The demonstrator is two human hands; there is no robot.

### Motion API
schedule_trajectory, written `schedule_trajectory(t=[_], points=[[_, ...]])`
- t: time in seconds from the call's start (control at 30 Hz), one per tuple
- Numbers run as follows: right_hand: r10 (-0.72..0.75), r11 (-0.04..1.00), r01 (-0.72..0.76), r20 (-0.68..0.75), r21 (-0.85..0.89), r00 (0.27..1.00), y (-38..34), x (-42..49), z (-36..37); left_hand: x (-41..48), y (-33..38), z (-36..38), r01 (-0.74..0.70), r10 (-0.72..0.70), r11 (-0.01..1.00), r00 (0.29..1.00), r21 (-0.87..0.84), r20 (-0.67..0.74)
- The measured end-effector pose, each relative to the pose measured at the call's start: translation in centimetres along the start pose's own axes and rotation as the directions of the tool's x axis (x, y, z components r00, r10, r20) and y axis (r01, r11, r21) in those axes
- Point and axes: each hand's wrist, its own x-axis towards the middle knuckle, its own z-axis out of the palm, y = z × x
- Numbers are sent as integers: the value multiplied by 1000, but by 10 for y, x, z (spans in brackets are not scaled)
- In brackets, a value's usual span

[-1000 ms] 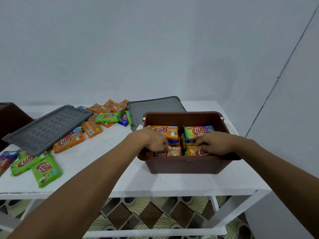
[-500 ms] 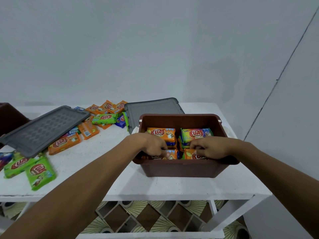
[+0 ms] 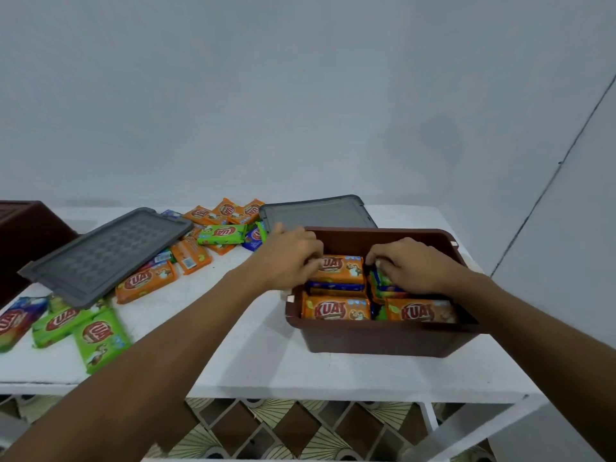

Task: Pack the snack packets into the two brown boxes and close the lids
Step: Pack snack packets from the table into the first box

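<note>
Both hands were down in the brown box on the white surface; the left hand had its grip clamped on the end of the far orange packet; the right hand curled over a green packet beside it, though whether that grip pinched or merely pressed I could not tell. The stacks stood near the rim; forcing in more could stop the grey lid seating; a snagged wrapper might skew its neighbours. Many loose packets lay unpacked at left.
</note>
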Motion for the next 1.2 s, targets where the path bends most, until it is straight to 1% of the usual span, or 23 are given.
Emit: schedule_trajectory(t=[0.07, 0.13, 0.2, 0.27, 0.37, 0.43, 0.5, 0.53, 0.63, 0.7, 0.77, 0.9, 0.97, 1.03, 1.13, 1.2], points=[[-5, 1000, 5, -26, 10, 1000, -13, 12, 0, -12, -23, 2, -37, 25, 989, 996, -146, -87], [-10, 999, 13, -77, 31, 997, -31, 29, 3, -29, -49, 9, -59, 39, 981, 994, -186, -106], [-23, 998, 30, -135, 48, 991, -54, 50, 7, -49, -82, 19, -3, -7, 988, 998, -154, -63], [-47, 996, 59, -183, 60, 982, -77, 69, 8, -66, -114, 27, 102, -103, 991, 995, -89, -12], [-74, 993, 92, -224, 70, 972, -110, 101, 11, -83, -161, 38, 237, -236, 971, 970, -21, 66], [-56, 997, 66, -180, 51, 982, -127, 126, 18, -85, -186, 44, 308, -307, 951, 948, -1, 82], [-23, 999, 21, -83, -26, 996, -139, 154, 29, -82, -205, 50, 369, -366, 929, 924, -7, 106], [8, 997, -9, -11, -71, 1000, -146, 168, 35, -80, -213, 53, 388, -383, 922, 916, -13, 121], [75, 981, -38, 194, -188, 978, -160, 199, 51, -71, -231, 64, 366, -359, 930, 920, -17, 160], [118, 975, -65, 246, -214, 962, -163, 214, 59, -67, -241, 72, 341, -331, 940, 924, -18, 192], [172, 958, -99, 261, -271, 950, -159, 222, 64, -64, -245, 78, 322, -312, 946, 929, -20, 198], [338, 906, -237, 260, -351, 904, -151, 226, 61, -61, -256, 84, 279, -274, 959, 957, -46, 93], [371, 886, -270, 229, -376, 900, -151, 227, 61, -58, -260, 86, 275, -267, 959, 958, -68, 100], [385, 881, -305, 172, -362, 907, -152, 233, 64, -54, -264, 87, 290, -274, 951, 951, -107, 141], [413, 882, -376, 84, -284, 907, -152, 245, 73, -48, -271, 85, 349, -314, 909, 933, -228, 177], [456, 870, -421, 93, -256, 885, -154, 255, 81, -46, -275, 84, 368, -319, 883, 926, -292, 202]])
